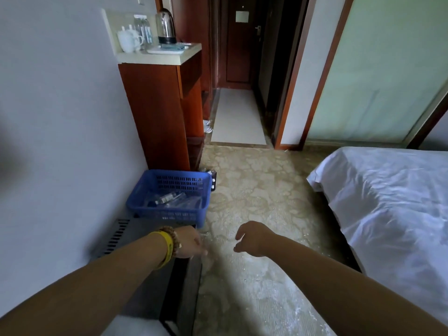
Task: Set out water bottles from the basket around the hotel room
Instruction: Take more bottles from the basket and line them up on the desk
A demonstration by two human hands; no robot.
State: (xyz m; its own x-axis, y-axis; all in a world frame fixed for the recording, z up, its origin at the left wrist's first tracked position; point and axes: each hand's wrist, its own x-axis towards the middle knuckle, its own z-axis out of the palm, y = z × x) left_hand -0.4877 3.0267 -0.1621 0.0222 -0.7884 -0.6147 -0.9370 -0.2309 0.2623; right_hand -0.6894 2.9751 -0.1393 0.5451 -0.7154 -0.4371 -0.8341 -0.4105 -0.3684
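A blue plastic basket (167, 215) stands on a dark low unit by the left wall, with several clear water bottles (169, 198) lying inside it. My left hand (190, 242), with a yellow band and a bead bracelet at the wrist, hangs just in front of the basket's near edge, fingers pointing down, holding nothing. My right hand (252, 238) hovers over the carpet to the right of the basket, fingers loosely curled and empty. Two more water bottles (143, 30) stand upright on the cabinet top at the far left.
A wooden cabinet (157, 112) carries a kettle (166, 26), white cups (128, 40) and a tray. A bed (388, 202) with white sheets fills the right side. Patterned carpet (254, 185) leads to a hallway and a dark door (240, 44).
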